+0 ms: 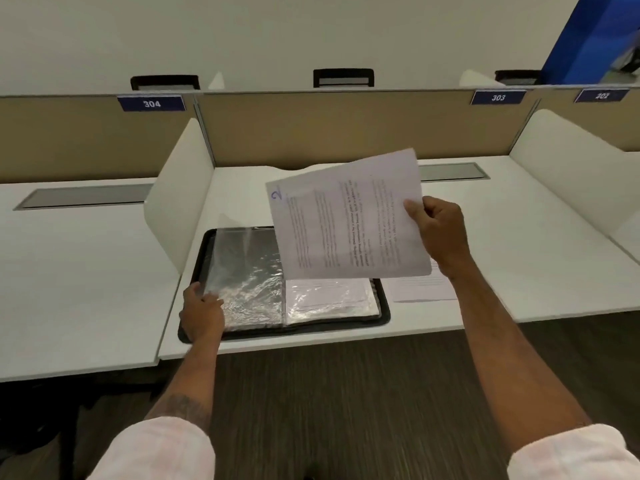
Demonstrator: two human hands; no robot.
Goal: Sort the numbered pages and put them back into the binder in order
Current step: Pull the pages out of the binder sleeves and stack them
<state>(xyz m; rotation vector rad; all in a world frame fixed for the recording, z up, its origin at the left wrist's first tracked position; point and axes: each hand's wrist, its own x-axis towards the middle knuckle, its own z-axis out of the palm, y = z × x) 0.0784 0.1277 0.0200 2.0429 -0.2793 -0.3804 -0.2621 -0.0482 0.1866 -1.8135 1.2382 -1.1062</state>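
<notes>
**Desk:** A person's right hand (440, 233) pinches a printed page (349, 220) marked "2" in blue. The sheet is tilted above an open black binder (383, 306) on a white desk (519, 265).

**Editor:** And at the binder's 9 o'clock?

**Desk:** The left hand (202, 315) lies on the near corner of a clear sleeve (249, 271); whether it pinches the plastic is unclear. A loose sheet (420, 289) lies flat at the binder's 3 o'clock. A sign reading "303" (498, 97) hangs at 1 o'clock.
</notes>
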